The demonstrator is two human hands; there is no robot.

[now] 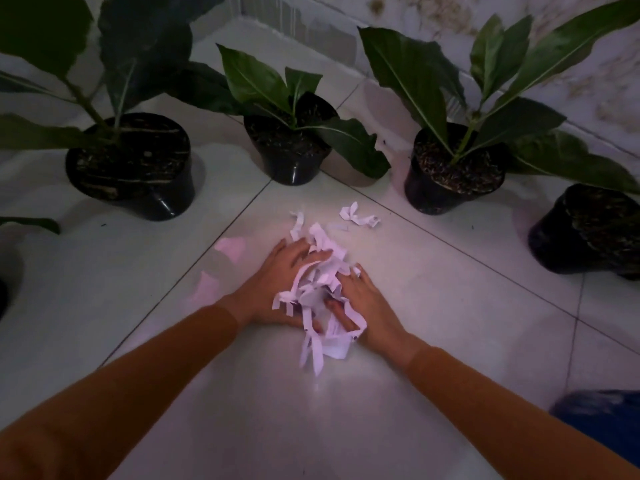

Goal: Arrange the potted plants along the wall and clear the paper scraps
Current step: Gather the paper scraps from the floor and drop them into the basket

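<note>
A heap of white paper scraps lies on the tiled floor in the middle of the view. My left hand presses against its left side and my right hand against its right side, so both hands cup the heap between them. A few loose scraps lie apart, just beyond the heap. Three potted plants in black pots stand in a row behind: one on the left, one in the middle, one on the right. A fourth black pot stands at the far right.
A stained wall runs behind the pots at the upper right. Large leaves overhang the floor around the pots. A blue object sits at the lower right edge. Another dark pot edge shows at the far left.
</note>
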